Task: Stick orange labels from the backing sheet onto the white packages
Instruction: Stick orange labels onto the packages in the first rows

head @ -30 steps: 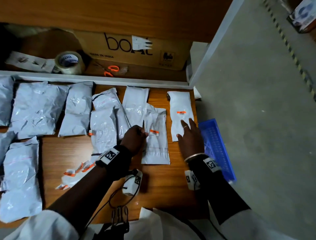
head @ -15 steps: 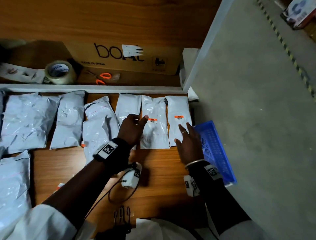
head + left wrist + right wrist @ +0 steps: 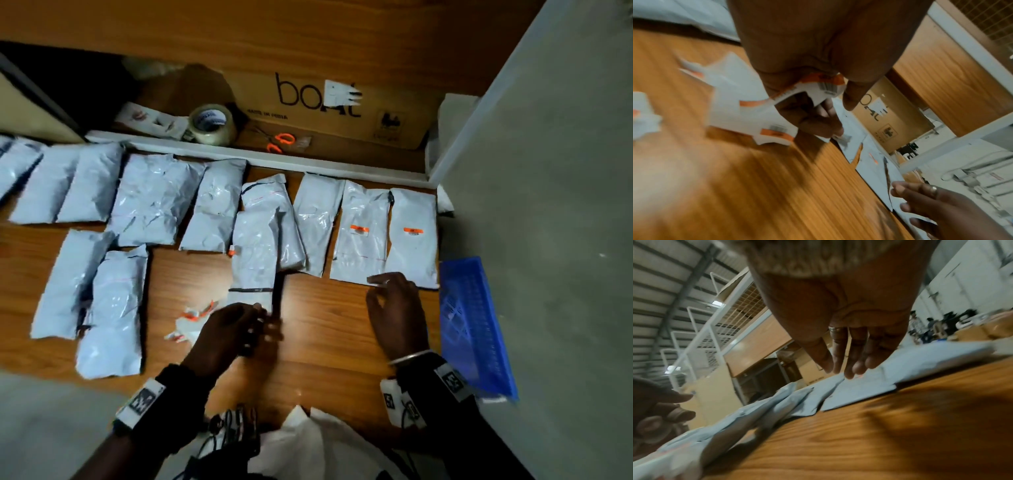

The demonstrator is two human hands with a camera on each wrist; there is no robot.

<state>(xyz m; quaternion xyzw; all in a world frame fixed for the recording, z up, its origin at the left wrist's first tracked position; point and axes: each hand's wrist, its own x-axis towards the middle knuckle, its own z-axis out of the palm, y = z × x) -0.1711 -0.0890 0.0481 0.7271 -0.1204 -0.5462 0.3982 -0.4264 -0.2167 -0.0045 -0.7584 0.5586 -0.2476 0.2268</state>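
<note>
Fetching next label: left hand point(image 3: 818, 68) pinches backing sheet point(image 3: 748, 104) near table's point(image 3: 325, 329) front; right hand point(image 3: 394, 308) relaxed, fingertips at labelled packages point(image 3: 387, 236) (two done). Next: peel, stick on unlabelled package point(image 3: 317, 222).

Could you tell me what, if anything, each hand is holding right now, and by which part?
The left hand pinches the label backing sheet at its upper edge, by a label. The right hand holds nothing, fingers extended over the white packages.
</note>
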